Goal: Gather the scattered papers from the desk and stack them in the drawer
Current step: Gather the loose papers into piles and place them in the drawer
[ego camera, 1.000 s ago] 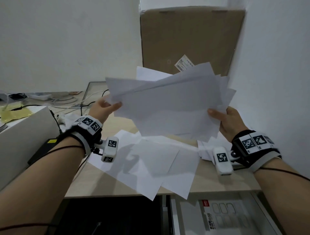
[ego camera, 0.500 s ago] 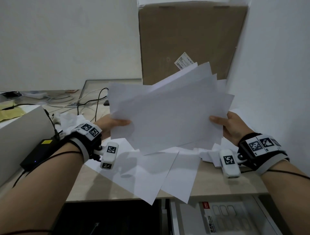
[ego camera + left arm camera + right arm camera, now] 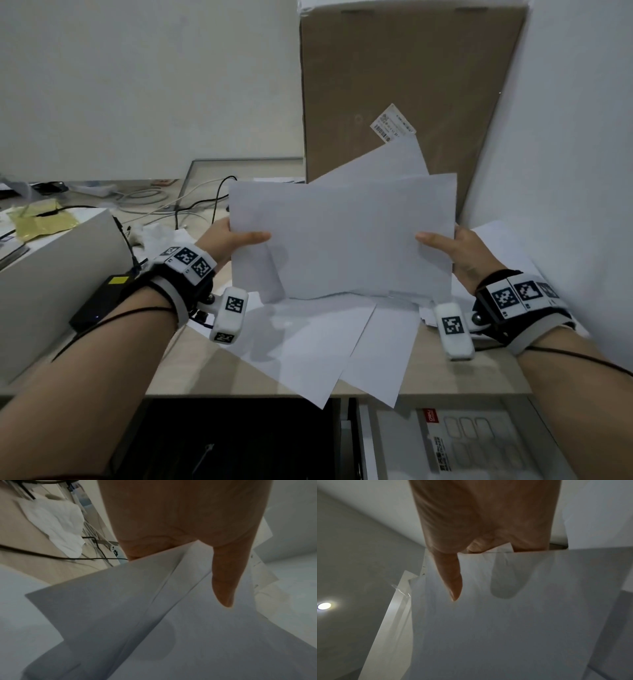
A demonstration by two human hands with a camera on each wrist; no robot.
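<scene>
Hiding both sets of fingers behind it, the sheaf of papers (image 3: 342, 240) hangs above the tabletop (image 3: 212, 370), pinched by the left hand (image 3: 227, 241) and right hand (image 3: 459, 250), thumbs in front. Loose sheets (image 3: 308, 346) lie below. An open drawer (image 3: 445, 442) seemingly holds a printed sheet.
</scene>
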